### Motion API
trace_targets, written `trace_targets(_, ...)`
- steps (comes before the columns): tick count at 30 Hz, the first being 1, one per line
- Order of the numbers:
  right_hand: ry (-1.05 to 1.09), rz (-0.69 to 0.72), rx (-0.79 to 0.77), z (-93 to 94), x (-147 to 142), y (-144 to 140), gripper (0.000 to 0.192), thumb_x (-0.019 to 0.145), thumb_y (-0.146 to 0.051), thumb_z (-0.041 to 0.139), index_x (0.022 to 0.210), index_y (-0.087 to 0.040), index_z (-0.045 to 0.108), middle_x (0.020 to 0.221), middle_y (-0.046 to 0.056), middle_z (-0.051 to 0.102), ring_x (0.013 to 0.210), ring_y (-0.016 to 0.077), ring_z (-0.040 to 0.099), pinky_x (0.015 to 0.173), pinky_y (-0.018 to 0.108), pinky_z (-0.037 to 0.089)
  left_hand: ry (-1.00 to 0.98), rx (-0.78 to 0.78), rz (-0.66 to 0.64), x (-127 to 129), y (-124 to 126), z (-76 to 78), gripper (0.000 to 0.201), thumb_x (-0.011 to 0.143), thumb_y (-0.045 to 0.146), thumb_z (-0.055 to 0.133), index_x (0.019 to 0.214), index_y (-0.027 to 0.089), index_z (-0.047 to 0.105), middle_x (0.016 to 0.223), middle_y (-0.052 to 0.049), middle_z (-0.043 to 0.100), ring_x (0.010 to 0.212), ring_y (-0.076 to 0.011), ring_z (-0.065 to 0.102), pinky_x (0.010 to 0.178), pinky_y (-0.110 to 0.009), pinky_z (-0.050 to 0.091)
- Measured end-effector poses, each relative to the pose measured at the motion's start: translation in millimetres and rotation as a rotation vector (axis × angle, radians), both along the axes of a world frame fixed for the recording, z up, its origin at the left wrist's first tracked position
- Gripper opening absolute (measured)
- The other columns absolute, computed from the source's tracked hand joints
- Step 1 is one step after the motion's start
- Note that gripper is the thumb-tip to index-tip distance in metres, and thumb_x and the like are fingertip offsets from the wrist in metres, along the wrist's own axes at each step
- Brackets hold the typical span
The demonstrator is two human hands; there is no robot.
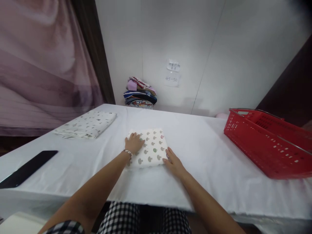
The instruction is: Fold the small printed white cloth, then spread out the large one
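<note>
Fingers (136, 139) flat on folded cloth (152, 148) | right hand (173, 162) at its edge

A red plastic basket with slotted walls (265, 143) sits at the right of the white cloth-covered table (207, 152). A folded white cloth with small dark specks (86, 124) lies at the far left, and a flat black bar (26, 169) rests near the left edge. A stack of folded colourful fabrics (140, 93) stands against the wall, beside two small paper notes (172, 73) (the lower reads 45-50).
</note>
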State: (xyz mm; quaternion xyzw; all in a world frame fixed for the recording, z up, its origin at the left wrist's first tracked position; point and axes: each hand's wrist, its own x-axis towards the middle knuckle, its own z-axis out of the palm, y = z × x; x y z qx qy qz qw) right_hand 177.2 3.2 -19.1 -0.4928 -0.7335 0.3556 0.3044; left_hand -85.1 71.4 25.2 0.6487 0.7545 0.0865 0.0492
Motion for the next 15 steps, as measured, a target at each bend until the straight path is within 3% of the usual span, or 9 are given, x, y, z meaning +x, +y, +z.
trace_targets(3,0.031,-0.080,0.016,-4.0,2,-10,0.060,0.086,-0.046,0.050,0.140,-0.020,0.042,0.150,0.008,0.032,0.137,0.0218,0.032,0.110,0.038,0.031,-0.140,0.052,0.119,-12,-20,-4.1,0.059,0.087,0.042,0.041,0.138,0.014,0.037,0.152,-0.013,0.026,0.140,-0.0268,0.022,0.109,-0.042,0.029)
trace_targets(5,0.018,-0.119,0.032,-4.8,-2,-14,0.059,0.086,-0.045,0.049,0.139,-0.020,0.043,0.149,0.009,0.034,0.137,0.0223,0.033,0.107,0.037,0.035,-0.254,0.079,0.193,-19,-31,-6.1,0.059,0.086,0.040,0.044,0.137,0.012,0.038,0.147,-0.015,0.035,0.135,-0.0269,0.033,0.105,-0.038,0.035)
trace_targets(8,-0.038,-0.151,0.076,-7.4,-9,-17,0.057,0.087,-0.043,0.047,0.139,-0.020,0.043,0.148,0.009,0.036,0.136,0.0224,0.034,0.104,0.036,0.040,-0.427,0.076,0.318,-23,-44,-6.8,0.056,0.086,0.043,0.044,0.133,0.013,0.042,0.137,-0.017,0.048,0.125,-0.0294,0.047,0.099,-0.039,0.040)
trace_targets(12,-0.125,-0.204,0.106,-6.0,-6,-8,0.054,0.088,-0.039,0.045,0.137,-0.018,0.045,0.144,0.012,0.041,0.127,0.0234,0.047,0.101,0.037,0.042,-0.526,0.085,0.383,-5,-65,-9.1,0.048,0.089,0.043,0.040,0.128,0.014,0.044,0.131,-0.018,0.054,0.119,-0.0304,0.053,0.097,-0.042,0.042)
trace_targets(15,-0.248,-0.302,0.224,6.8,4,2,0.052,0.087,-0.035,0.044,0.134,-0.014,0.048,0.143,0.015,0.042,0.130,0.0278,0.042,0.105,0.045,0.036,-0.705,0.109,0.337,20,-91,-15.1,0.043,0.087,0.039,0.049,0.122,0.016,0.046,0.125,-0.016,0.058,0.113,-0.0270,0.057,0.093,-0.038,0.045)
